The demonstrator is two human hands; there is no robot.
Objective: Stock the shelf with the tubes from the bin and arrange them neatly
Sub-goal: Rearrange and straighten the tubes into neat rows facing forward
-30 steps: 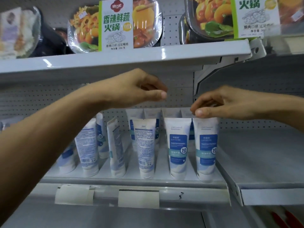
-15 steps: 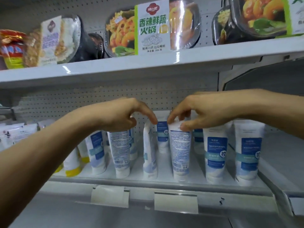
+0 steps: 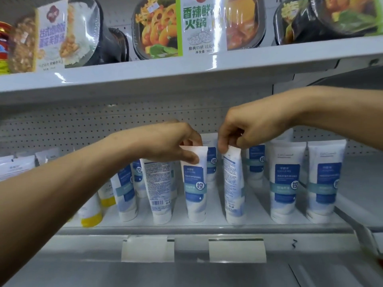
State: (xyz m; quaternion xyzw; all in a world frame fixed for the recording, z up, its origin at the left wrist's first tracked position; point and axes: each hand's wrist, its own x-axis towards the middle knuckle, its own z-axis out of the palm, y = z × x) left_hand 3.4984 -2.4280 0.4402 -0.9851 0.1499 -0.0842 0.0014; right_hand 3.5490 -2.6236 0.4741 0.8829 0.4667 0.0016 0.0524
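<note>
Standing cap-down on the shelf (image 3: 207,225), two tubes are pinched by their crimped tops: one (image 3: 195,187) by the left hand (image 3: 172,141), one (image 3: 234,187) by the right hand (image 3: 248,127), seemingly so labels are turned forward

On my feed I am seeing 2 arms, both showing bare from the frame edges to the fingertips. The left hand (image 3: 172,141) and the right hand (image 3: 248,127) are appearing ungloved, with knuckles standing out as ridges on their backs. The left forearm (image 3: 83,179) is looming broad and smooth through the wide lens, filling the lower left corner; the right forearm (image 3: 331,108) is looking slimmer. Fingernails are blurring too much for me to judge.
</note>
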